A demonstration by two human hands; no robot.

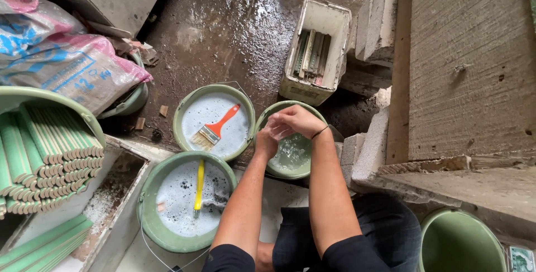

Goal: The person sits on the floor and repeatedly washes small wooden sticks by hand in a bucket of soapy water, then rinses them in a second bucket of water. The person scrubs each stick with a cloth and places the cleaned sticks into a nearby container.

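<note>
Closest to the lens: two bare forearms rising from black sleeves, a dark-trousered lap beneath. Just left of them, a green bucket (187, 202) of grey foamy liquid with a yellow-handled tool (199, 185) lying in it. Behind that, touching rims, a second green bucket (214, 121) of milky liquid holding an orange-handled paintbrush (215, 128), bristles down-left. Far left, a green tub (50, 154) packed with pale green tile strips stacked on edge; above it, printed sacks (61, 54). Further back on the wet dark floor, a white box (317, 51) with strips standing inside. To the right, grey blocks (379, 23) and a wide board (469, 65); lower right corner, another green bucket (458, 241).

Directly over the third, smaller green bucket (290, 138) of foamy water: left hand (267, 141) and right hand (296, 120) pressed together, fingers curled inward, right laid across left, dark band at the right wrist. Whether anything sits between the palms, impossible to tell. Nothing blocking that bucket, just beside the brush bucket.
</note>
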